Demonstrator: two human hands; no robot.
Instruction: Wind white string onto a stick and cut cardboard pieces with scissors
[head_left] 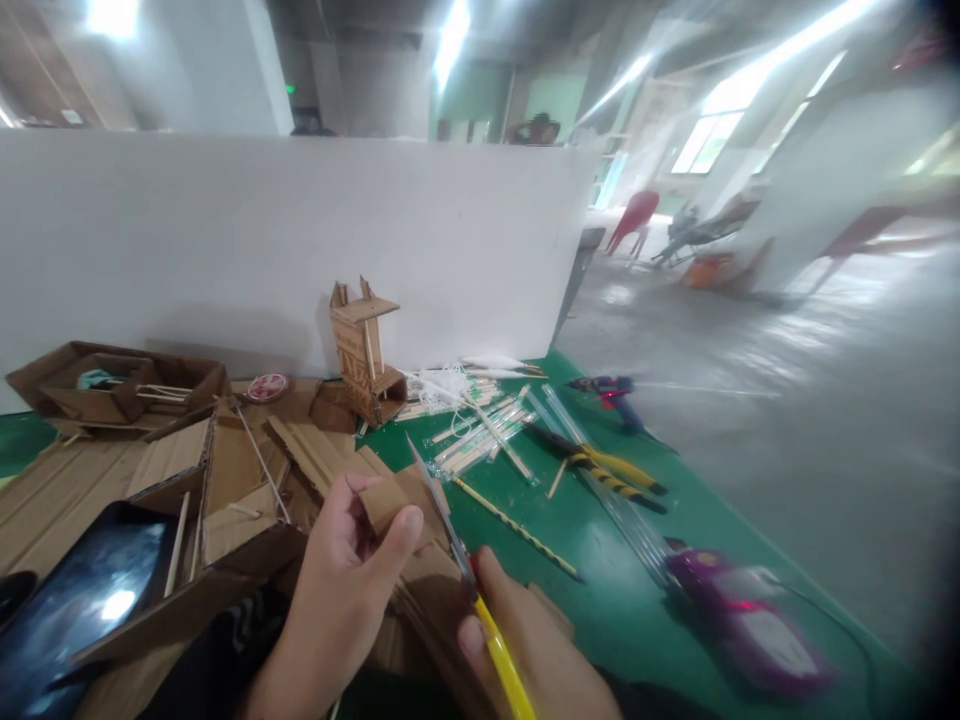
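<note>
My left hand (pixel 349 575) pinches a small folded piece of brown cardboard (pixel 385 503) between thumb and fingers. My right hand (pixel 525 640) is closed around the yellow handle of what look like scissors (pixel 457 550). Their long metal blade points up and away, lying against the right edge of the cardboard piece. Only one blade shows clearly, and the fingers hide part of the handle. More cardboard (pixel 442 600) lies under both hands.
Left are cardboard constructions (pixel 172 455) and a dark phone-like screen (pixel 97 600). A cardboard tower (pixel 360 350) stands by the white partition (pixel 300 230). Wooden sticks (pixel 480 440), a striped pencil-like stick (pixel 517 527), pliers (pixel 600 470), a glue gun (pixel 615 395) and a purple device (pixel 750 620) lie right.
</note>
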